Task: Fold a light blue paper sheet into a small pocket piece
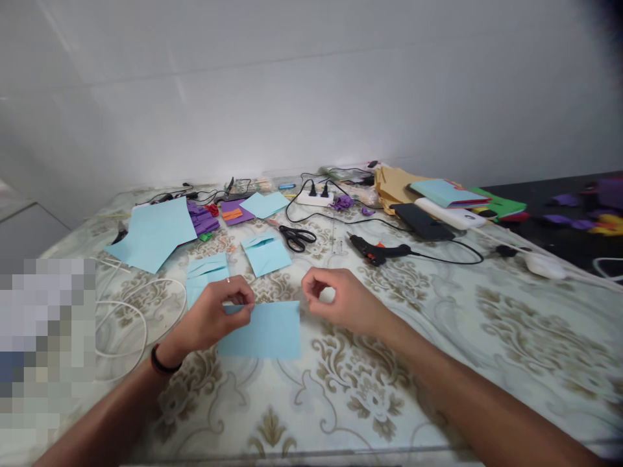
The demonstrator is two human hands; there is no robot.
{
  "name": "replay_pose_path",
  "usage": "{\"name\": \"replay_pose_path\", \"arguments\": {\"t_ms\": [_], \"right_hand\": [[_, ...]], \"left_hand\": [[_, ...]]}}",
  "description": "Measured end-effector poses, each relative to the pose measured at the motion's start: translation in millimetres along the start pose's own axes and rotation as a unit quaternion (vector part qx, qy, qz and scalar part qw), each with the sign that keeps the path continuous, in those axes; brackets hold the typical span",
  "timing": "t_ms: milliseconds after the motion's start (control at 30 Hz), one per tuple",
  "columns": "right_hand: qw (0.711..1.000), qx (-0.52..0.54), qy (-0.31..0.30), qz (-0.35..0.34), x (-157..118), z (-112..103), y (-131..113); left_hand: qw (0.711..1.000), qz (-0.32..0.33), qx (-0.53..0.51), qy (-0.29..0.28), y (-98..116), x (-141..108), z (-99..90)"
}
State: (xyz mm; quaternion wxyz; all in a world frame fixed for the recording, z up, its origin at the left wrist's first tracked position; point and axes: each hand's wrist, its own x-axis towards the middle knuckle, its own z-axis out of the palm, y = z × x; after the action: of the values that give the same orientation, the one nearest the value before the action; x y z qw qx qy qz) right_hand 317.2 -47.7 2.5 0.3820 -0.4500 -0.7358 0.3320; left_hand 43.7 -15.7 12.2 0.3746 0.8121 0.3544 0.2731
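Note:
A light blue paper rectangle (272, 334) lies near the front of the patterned tablecloth (272, 431). My left hand (214, 314) pinches its upper left edge between thumb and fingertips. Just right of the paper, my right hand (341, 299) is curled with thumb and index fingertip close together; whether anything tiny sits between them cannot be made out. Behind my left hand lies a folded light blue piece (207, 266), partly covered by the hand. Another folded light blue piece (267, 256) rests beyond the paper, beside black-handled scissors (298, 239).
A black glue gun (377, 250) lies right of centre, its cord trailing right. White cable loops (141, 318) are at left, near large blue sheets (158, 230). A power strip (315, 198), phone (421, 222) and yellow envelopes (396, 185) sit toward the back.

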Motion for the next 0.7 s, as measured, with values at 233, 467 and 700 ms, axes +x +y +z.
{"name": "replay_pose_path", "arguments": {"t_ms": [233,467,700], "right_hand": [[0.999,0.001,-0.020,-0.044,-9.8,27.7,-10.7],[0.998,0.004,-0.013,-0.063,-13.7,30.5,-12.8],[0.998,-0.012,0.012,-0.052,-8.4,7.0,-13.5]], "left_hand": [[0.999,0.046,-0.002,-0.014,7.7,-6.3,10.4],[0.998,0.050,-0.015,-0.027,3.9,-5.9,9.1],[0.999,0.021,-0.042,-0.002,-8.4,3.7,-15.4]]}}
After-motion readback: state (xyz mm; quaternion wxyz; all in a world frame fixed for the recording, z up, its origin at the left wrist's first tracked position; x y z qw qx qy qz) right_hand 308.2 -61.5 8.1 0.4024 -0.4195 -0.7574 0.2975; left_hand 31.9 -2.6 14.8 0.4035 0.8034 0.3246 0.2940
